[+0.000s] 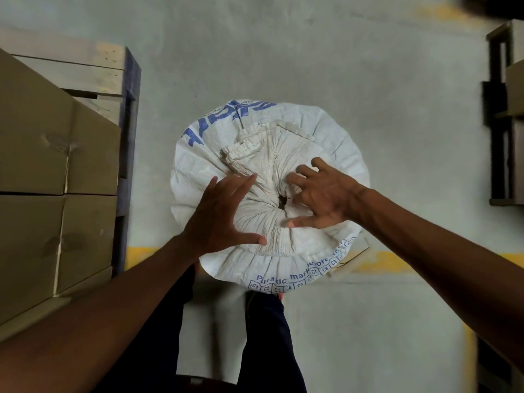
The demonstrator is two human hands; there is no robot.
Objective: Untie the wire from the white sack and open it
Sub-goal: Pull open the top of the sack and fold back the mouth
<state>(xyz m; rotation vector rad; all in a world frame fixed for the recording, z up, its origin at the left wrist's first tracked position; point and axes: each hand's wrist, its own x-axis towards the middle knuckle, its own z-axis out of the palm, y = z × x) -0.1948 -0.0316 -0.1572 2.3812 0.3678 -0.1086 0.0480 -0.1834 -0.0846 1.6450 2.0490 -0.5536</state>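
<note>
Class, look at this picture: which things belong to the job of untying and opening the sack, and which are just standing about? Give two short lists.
Belongs to the job:
white sack
its gathered neck
left hand
right hand

Just standing about:
cardboard boxes
wooden pallet
yellow floor line
shelving

No wire can be made out.

Sack (269, 165) right of boxes (42, 165)

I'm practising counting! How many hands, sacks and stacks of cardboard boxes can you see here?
Hands: 2, the left hand and the right hand
White sack: 1
Stack of cardboard boxes: 1
Total: 4
</note>
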